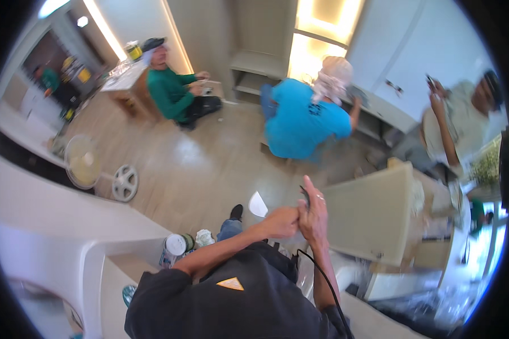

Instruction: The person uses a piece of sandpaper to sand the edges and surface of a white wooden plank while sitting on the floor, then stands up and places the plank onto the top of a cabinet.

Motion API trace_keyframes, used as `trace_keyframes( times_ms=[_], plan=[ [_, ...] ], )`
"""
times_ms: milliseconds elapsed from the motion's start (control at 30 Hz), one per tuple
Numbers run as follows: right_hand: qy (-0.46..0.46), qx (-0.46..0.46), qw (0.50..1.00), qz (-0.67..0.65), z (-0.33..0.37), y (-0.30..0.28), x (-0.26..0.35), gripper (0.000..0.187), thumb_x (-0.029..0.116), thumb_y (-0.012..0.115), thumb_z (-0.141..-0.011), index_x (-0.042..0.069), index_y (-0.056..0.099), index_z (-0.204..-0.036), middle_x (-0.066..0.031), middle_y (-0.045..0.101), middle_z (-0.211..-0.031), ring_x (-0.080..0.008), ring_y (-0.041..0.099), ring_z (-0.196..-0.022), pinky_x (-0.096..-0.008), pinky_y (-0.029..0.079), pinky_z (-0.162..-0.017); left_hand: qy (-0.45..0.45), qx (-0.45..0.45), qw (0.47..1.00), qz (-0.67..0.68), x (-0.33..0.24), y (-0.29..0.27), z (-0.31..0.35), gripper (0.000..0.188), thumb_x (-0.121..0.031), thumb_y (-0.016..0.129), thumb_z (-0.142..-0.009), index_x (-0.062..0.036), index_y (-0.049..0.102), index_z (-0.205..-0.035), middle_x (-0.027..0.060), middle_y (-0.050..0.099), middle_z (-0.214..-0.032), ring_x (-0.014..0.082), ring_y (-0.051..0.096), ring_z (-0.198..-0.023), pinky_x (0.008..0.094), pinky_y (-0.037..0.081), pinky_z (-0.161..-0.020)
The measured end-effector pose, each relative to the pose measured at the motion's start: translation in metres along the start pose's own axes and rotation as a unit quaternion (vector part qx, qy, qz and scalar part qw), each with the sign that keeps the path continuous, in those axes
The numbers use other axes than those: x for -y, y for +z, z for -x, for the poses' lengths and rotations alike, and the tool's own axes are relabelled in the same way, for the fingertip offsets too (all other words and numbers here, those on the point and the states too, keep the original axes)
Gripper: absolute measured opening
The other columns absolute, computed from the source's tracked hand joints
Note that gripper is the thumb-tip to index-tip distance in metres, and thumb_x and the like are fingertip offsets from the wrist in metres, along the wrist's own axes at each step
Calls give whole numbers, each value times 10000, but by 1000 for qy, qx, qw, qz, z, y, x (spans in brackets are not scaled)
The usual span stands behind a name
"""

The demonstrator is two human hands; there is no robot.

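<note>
Both my hands meet in front of my dark shirt. My left hand [281,222] is closed, its knuckles against the base of my right hand; whatever it grips is hidden. My right hand [316,219] points away from me with fingers extended together and a ring on one. Between its thumb and fingers shows a thin dark curved piece [305,195], too small to name. Just beyond my left hand is a white half-round piece [258,204]; I cannot tell whether it lies on the floor. A black cable [322,274] runs along my right forearm.
A person in blue [308,121] crouches at the shelves; one in green [172,93] sits by a low table [124,82]. Another stands at right [461,121]. A pale panel [367,209] is right of my hands. A fan [83,161] and paint cans [175,244] are left.
</note>
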State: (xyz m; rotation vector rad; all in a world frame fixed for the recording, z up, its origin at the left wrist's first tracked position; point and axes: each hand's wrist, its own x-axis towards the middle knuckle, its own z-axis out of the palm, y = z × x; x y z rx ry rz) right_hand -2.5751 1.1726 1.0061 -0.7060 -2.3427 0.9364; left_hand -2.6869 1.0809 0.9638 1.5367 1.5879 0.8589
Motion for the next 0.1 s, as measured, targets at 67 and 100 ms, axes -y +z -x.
trace_keyframes(
  times_ms=[67, 100],
  plan=[
    [47, -16, 998, -27, 11, -10, -10, 555, 363, 481, -1000, 97, 388, -1477, -165, 585, -1204, -326, 551, -1087, -426, 411, -974, 30, -11, 999, 8, -4, 0, -2, 351, -204, 585, -936, -42, 543, -1244, 274, 640, -919, 448, 605, -840, 504, 457, -715],
    [66, -18, 997, -48, 18, -11, -13, 585, 415, 476, -1000, 98, 379, -1482, -171, 585, -1187, -346, 551, -1078, -437, 401, -982, 37, 6, 999, 12, -6, 7, -5, 351, -204, 585, -936, -42, 543, -1244, 274, 640, -919, 448, 605, -840, 504, 457, -715]
  ],
)
